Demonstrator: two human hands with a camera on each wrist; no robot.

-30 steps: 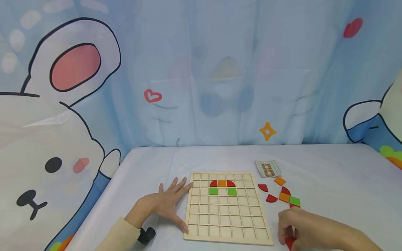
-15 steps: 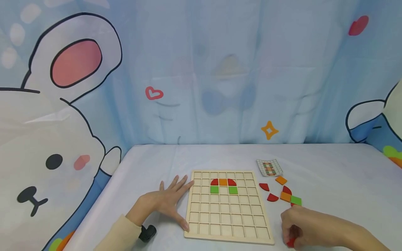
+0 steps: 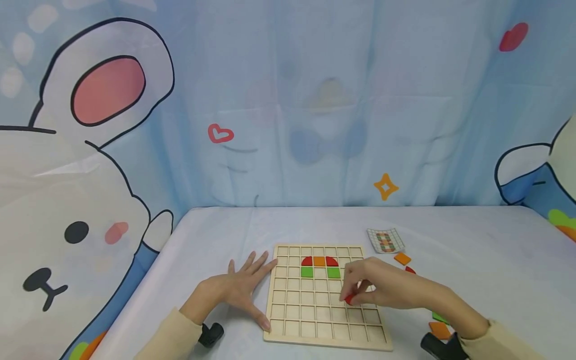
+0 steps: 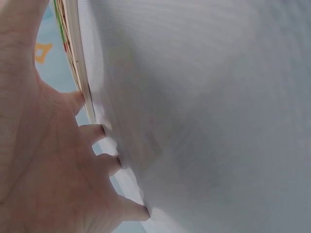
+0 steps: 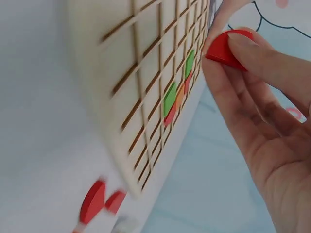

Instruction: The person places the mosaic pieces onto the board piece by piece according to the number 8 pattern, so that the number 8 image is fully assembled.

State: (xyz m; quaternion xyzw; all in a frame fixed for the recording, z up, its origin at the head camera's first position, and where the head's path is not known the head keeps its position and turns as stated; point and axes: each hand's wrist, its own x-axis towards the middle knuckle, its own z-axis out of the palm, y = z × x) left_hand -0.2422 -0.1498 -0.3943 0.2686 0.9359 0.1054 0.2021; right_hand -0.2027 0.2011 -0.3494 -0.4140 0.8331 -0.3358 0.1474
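Observation:
A pale wooden grid board [image 3: 310,315] lies on the white table. Its upper cells hold an orange square tile [image 3: 319,261] between two red quarter-round tiles [image 3: 307,261], with green square tiles [image 3: 307,272] below the red ones. At the board's left edge, my left hand [image 3: 238,290] lies with fingers spread; thumb and index fingertip touch the rim. Over the board's right half, my right hand [image 3: 378,285] pinches another red quarter-round tile [image 5: 224,48] between thumb and fingers. The right wrist view shows that tile held above the grid. Some right-hand cells are hidden behind this hand.
Behind the board's right corner lies a small pattern card [image 3: 386,241]. Loose tiles lie to the right, among them an orange one [image 3: 402,258], a green one [image 3: 440,317] and a red one [image 5: 92,201]; my right arm covers some. A printed curtain [image 3: 315,150] hangs behind the table.
My right hand has lifted the red quarter-round tile from the table at the right and carried it left over the board. The left hand has stayed at the board's edge.

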